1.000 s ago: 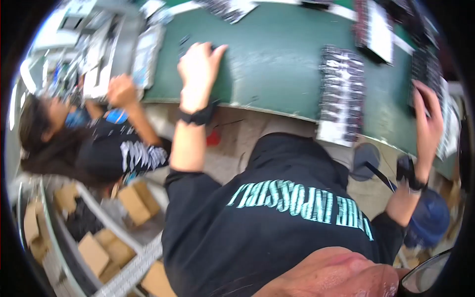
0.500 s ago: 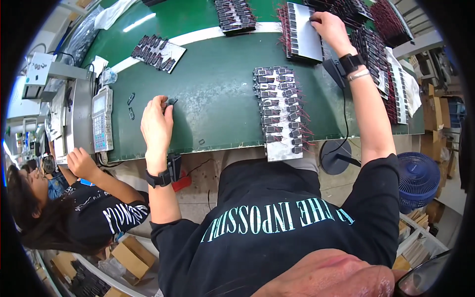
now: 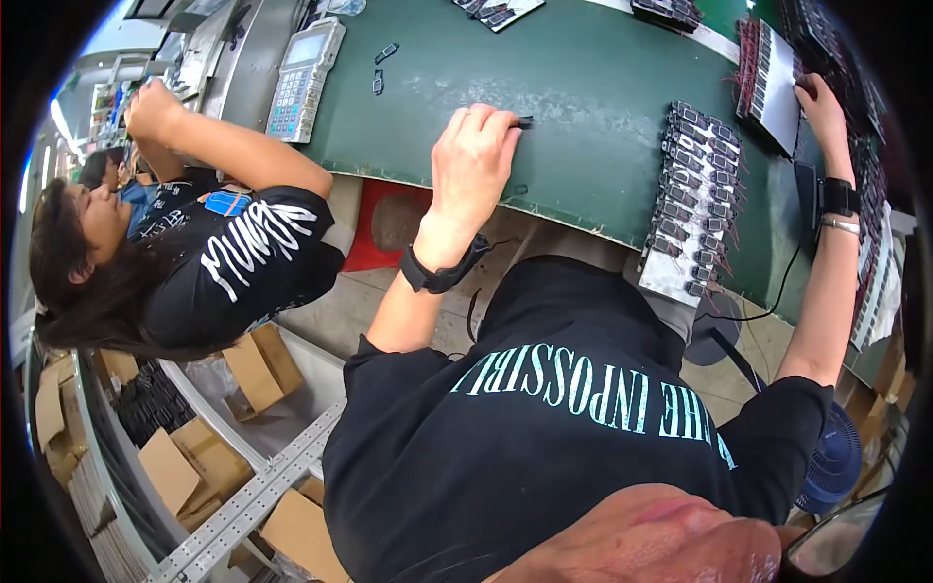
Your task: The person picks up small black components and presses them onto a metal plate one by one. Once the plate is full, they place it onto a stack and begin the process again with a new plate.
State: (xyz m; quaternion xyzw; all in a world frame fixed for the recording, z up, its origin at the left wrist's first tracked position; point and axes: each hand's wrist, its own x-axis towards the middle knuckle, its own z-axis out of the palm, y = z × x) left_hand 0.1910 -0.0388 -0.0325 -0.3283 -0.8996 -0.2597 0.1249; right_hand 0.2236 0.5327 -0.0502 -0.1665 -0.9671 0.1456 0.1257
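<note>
My left hand [image 3: 473, 155] is closed above the green table, with a small black part [image 3: 526, 122] poking out at its fingertips. My right hand [image 3: 824, 109] reaches to the far right. Its curled fingers touch the right edge of a silver board [image 3: 777, 83], and whatever they pinch is hidden. Small black parts with red wires line that board's left edge. Between my hands lies a white board [image 3: 669, 275] covered with rows of small black rectangular parts [image 3: 695, 185] trailing red wires. Two loose black parts [image 3: 379, 82] rest to the left of my left hand.
A keypad device with a screen [image 3: 304, 83] stands at the table's left. A co-worker's arm [image 3: 238, 151] is raised beside it. More loaded boards [image 3: 666, 12] lie at the back. A black cable [image 3: 777, 301] hangs at right, near a blue fan [image 3: 831, 457]. Cardboard boxes [image 3: 262, 369] sit lower left.
The view has turned left, so the table and boards appear farther right and higher. My left hand has shifted slightly right over the table; my right hand stays at the silver board's edge.
</note>
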